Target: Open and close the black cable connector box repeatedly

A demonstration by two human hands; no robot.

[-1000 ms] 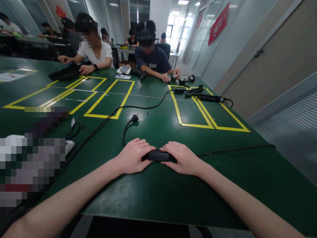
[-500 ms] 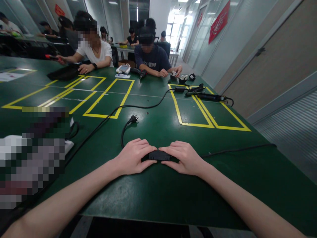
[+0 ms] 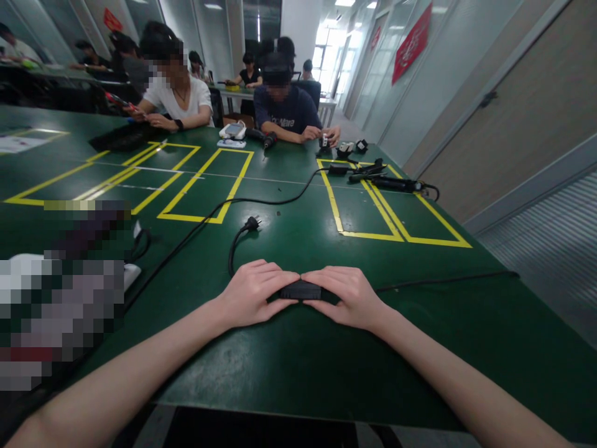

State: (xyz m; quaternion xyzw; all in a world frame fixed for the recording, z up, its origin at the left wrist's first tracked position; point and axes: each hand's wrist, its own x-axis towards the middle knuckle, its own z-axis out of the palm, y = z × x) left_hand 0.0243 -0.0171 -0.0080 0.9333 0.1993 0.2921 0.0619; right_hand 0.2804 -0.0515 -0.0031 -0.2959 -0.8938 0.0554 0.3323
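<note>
A small black power adapter point(image 3: 301, 290) is gripped from both ends on the green table point(image 3: 280, 367) in front of me. My left hand point(image 3: 254, 294) is closed around its left end, fingers on the far side and thumb on the near side. My right hand point(image 3: 347, 295) pinches the right end in the same way. The fingertips of both hands meet above the adapter and cover part of it. A black cord with a two-pin plug point(image 3: 253, 224) curves out beyond my left hand. Past my right hand another black cord point(image 3: 448, 281) runs toward the table's right edge.
Yellow tape rectangles point(image 3: 219, 220) mark the table. A long black cord point(image 3: 265, 201) crosses it to a black handheld device point(image 3: 396, 183) at the right. A drill point(image 3: 268, 139) and white devices point(image 3: 232, 130) lie at the far side, where two people sit. Blurred-out items point(image 3: 79, 292) are at left.
My fingertips have come together over the adapter, closing the small gap between the hands. Across the table, the person in white has raised a red-handled tool.
</note>
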